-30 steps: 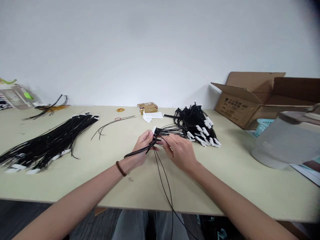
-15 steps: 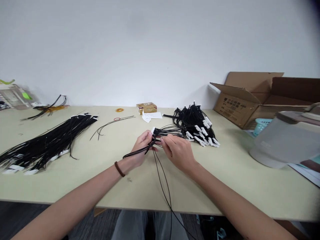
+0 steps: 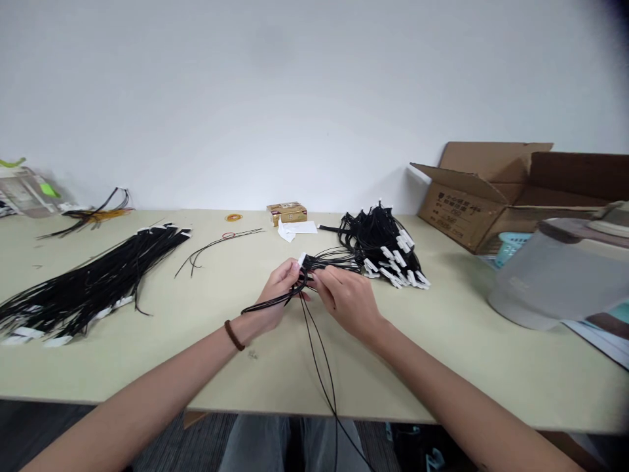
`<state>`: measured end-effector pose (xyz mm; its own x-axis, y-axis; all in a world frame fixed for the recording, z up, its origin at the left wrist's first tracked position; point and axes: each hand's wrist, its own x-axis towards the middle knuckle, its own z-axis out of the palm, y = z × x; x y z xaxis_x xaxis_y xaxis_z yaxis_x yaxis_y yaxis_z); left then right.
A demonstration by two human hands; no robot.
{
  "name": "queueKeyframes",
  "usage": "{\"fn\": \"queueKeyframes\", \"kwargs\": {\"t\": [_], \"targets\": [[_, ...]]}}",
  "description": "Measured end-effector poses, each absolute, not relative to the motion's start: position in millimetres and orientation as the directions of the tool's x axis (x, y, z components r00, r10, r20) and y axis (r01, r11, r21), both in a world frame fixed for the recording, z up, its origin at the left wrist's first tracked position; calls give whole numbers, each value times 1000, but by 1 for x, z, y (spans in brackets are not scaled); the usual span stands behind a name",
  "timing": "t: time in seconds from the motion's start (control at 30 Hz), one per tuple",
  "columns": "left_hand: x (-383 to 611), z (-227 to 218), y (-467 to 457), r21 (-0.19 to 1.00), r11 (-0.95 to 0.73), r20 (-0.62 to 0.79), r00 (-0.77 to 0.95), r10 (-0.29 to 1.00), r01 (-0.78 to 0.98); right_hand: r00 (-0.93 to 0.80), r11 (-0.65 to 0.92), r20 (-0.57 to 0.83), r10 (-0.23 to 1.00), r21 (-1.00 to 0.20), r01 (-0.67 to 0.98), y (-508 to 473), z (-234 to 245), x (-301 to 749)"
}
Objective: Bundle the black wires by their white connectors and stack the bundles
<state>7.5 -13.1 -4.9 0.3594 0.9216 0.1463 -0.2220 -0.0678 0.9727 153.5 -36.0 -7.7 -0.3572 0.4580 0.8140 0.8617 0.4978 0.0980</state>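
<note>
My left hand [image 3: 280, 288] is closed around a bundle of black wires, a wire harness [image 3: 269, 303], near its white connector [image 3: 302, 259]. The bundle loops back over my left wrist. My right hand [image 3: 348, 296] pinches at the same bundle just right of the left fingers; what lies between its fingertips is mostly hidden. Two loose black wires [image 3: 319, 367] hang from between the hands, across the table edge and down past my lap. More black wires [image 3: 334, 257] from the connector run right behind my right hand, toward a heap of harnesses [image 3: 376, 242] with white connectors.
A long pile of black wires [image 3: 98, 282] lies at left. Thin wires [image 3: 216, 244], yellow rubber bands [image 3: 234, 217], a small box [image 3: 287, 212] and white paper [image 3: 299, 227] lie toward the wall. At right stand an open cardboard box [image 3: 462, 210] and a grey translucent jug [image 3: 535, 282].
My right hand has moved very slightly left, closer to the left hand. The left hand keeps its hold on the harness; the view has shifted a little.
</note>
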Motion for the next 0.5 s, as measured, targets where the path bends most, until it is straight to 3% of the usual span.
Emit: {"fn": "queueKeyframes", "kwargs": {"t": [0.5], "targets": [[7,-5,-14,977,-49,124,361,924,-209,-351,498,801,484,78,864,-36,-8,154]]}}
